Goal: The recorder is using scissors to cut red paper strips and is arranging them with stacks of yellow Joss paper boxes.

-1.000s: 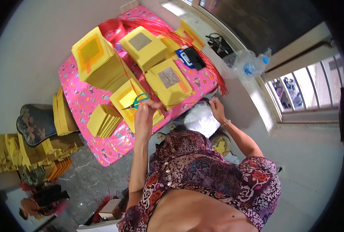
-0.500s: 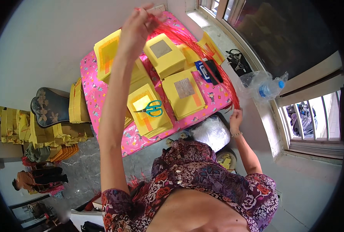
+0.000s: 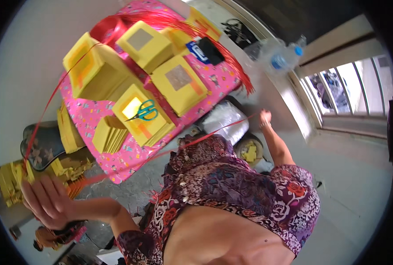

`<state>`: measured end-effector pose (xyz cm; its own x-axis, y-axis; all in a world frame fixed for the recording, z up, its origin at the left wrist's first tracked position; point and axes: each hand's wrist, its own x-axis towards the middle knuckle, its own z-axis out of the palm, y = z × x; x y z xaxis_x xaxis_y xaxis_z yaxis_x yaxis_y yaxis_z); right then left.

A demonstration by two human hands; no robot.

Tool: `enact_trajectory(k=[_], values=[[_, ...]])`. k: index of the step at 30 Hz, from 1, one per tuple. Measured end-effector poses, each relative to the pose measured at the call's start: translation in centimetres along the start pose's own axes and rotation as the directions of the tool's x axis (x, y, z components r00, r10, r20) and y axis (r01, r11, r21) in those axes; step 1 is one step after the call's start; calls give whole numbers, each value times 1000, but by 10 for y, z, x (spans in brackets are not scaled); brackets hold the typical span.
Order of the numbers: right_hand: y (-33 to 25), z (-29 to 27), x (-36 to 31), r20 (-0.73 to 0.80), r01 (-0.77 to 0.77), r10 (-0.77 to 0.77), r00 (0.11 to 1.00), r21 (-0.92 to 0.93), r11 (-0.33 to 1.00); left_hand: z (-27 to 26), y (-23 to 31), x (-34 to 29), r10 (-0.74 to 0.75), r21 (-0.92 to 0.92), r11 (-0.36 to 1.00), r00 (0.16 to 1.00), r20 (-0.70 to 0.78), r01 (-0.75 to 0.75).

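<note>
My left hand (image 3: 46, 201) is far out to the left, fingers closed round a red ribbon (image 3: 201, 138), a little blurred. From there the ribbon stretches across my front to my right hand (image 3: 265, 118), which pinches its other end. Another length climbs from the left hand to a red ribbon roll (image 3: 108, 30) at the table's back. A bundle of cut red ribbons (image 3: 205, 33) lies along the table's far right side. Between them sit stacks of yellow paper pieces (image 3: 178, 84), with teal-handled scissors (image 3: 145, 110) resting on the nearest stack.
A pink patterned cloth (image 3: 112, 165) covers the table. A dark phone (image 3: 210, 51) lies by a blue packet (image 3: 197, 53). Plastic bottles (image 3: 282, 59) stand on the sill. A chair (image 3: 39, 143) and yellow stacks are at left; a white bag (image 3: 227, 121) sits below the table.
My left hand has swept from the table's back down to the far left, drawing ribbon out. The right hand has left the bundle's end, and the view has turned.
</note>
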<state>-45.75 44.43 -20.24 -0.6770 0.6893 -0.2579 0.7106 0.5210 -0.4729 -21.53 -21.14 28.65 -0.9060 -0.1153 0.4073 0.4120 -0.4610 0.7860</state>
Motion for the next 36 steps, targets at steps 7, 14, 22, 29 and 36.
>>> enact_trajectory(k=[7, 14, 22, 29, 36], values=[[-80, 18, 2, 40, 287, -289, 956, 55, 956, -19, -80, -110, -302, 152, 905, 850, -431, 398], [-131, 72, -4, 159, 589, -614, 773, 177, 788, -90, -111, -268, -267, -109, 846, 238, -934, 522], [-143, 68, 35, 351, 553, -580, 735, 184, 813, -115, -131, -233, -212, -22, 883, 356, -910, 469], [-143, 52, 37, 193, 691, -669, 718, -313, 652, -61, -32, -148, 262, 152, 965, 752, -606, -214], [-131, 43, 22, 89, 628, -632, 770, -276, 727, -15, 40, -117, 381, 265, 910, 893, -239, -318]])
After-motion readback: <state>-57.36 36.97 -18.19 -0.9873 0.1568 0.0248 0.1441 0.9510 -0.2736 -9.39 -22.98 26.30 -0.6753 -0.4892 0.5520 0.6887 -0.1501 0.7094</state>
